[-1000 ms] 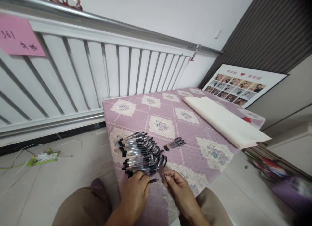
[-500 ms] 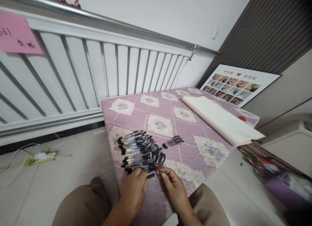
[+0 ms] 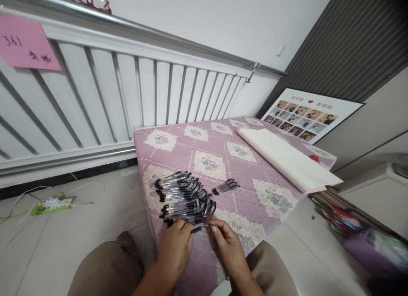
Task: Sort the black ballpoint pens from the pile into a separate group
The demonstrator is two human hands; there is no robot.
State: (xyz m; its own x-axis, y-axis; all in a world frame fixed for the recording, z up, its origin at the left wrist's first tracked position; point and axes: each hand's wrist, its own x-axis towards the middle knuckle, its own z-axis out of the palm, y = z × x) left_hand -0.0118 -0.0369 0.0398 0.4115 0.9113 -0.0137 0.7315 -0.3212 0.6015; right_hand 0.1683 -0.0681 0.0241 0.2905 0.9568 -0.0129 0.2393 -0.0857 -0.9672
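A heap of several clear pens with black caps [image 3: 183, 196] lies on the near left part of a table under a purple quilted cloth [image 3: 248, 177]. Just in front of the heap, my left hand [image 3: 174, 249] is closed around a pen whose black tip [image 3: 197, 229] sticks out to the right. My right hand [image 3: 227, 244] pinches something small at that tip; I cannot make out what. A smaller group of two or three pens [image 3: 227, 186] lies apart to the right of the heap.
A cream sheet of paper [image 3: 287, 160] lies across the table's far right. A white slatted radiator cover [image 3: 127, 96] stands behind, with a pink note [image 3: 25, 43] and red glasses [image 3: 91, 0]. A photo board [image 3: 310, 115] leans right. Cables and a power strip [image 3: 52, 202] lie on the floor.
My hands have drawn a little closer together at the pen's tip. The view has shifted slightly; the pens on the table have not moved.
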